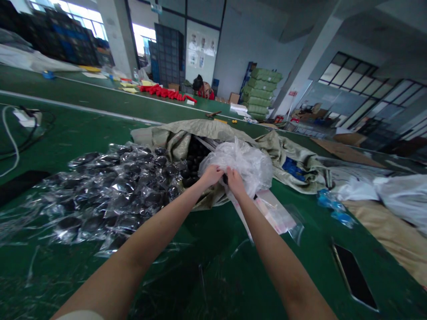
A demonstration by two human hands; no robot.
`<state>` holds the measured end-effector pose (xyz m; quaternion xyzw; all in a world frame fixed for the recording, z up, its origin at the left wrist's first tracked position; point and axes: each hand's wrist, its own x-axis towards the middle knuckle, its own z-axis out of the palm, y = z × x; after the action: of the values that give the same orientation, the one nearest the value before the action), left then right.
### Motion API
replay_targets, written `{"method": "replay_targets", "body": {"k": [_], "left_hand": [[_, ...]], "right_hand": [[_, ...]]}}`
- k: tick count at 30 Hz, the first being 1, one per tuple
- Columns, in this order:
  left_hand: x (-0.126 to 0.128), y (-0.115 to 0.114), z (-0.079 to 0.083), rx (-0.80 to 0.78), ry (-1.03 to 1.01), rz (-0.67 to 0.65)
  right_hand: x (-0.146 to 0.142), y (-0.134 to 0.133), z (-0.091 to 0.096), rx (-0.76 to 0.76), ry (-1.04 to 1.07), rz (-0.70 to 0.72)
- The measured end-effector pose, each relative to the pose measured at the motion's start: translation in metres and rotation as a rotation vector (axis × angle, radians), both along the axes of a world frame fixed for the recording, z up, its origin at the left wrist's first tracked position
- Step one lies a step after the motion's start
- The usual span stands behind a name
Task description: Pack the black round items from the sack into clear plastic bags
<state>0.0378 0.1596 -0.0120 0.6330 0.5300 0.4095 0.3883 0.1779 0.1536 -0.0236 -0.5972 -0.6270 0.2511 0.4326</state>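
Note:
Both of my hands meet over the front of a heap of clear plastic bags (248,162). My left hand (212,175) is closed in a pinch at the edge of the heap; what its fingers hold is hidden. Close beside it, my right hand (235,181) is closed around a small black item (225,178), which shows only in part between the hands. Behind and left of them, loose black pieces (191,166) fill the mouth of a woven sack (173,142). To the left lies a wide pile of black rounded items in clear bags (123,191).
A phone (355,275) lies on the green table (207,266) at right. Flat printed bags (275,213) lie by my right forearm. Another sack (283,146) with blue contents stands beyond. Across the tables are red items (163,92), a bent-over person (203,88) and stacked green bales (262,93).

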Motion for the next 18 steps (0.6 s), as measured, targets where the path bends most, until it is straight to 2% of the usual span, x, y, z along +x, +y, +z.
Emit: {"method": "replay_targets", "body": {"k": [3, 7, 10, 13, 15, 17, 18], "left_hand": [[0.000, 0.005, -0.001, -0.015, -0.008, 0.011], [-0.008, 0.006, -0.004, -0.027, -0.001, 0.024], [-0.024, 0.002, 0.000, -0.082, 0.020, -0.020], [-0.044, -0.007, 0.016, -0.071, -0.001, -0.091], [-0.049, -0.017, 0.028, 0.056, -0.023, -0.001], [-0.044, -0.028, 0.037, 0.277, 0.017, 0.094], [-0.037, -0.033, 0.038, 0.389, 0.075, 0.088]], "right_hand": [[-0.006, -0.010, 0.001, -0.101, 0.252, 0.125], [-0.002, -0.008, 0.003, -0.246, 0.669, 0.164], [0.004, 0.000, 0.001, -0.300, 0.817, 0.116], [0.011, 0.006, -0.006, -0.282, 0.876, 0.016], [0.012, 0.009, -0.009, -0.255, 0.888, -0.028], [0.010, 0.010, -0.010, -0.231, 0.890, -0.042], [0.007, 0.010, -0.009, -0.218, 0.886, -0.038]]}}
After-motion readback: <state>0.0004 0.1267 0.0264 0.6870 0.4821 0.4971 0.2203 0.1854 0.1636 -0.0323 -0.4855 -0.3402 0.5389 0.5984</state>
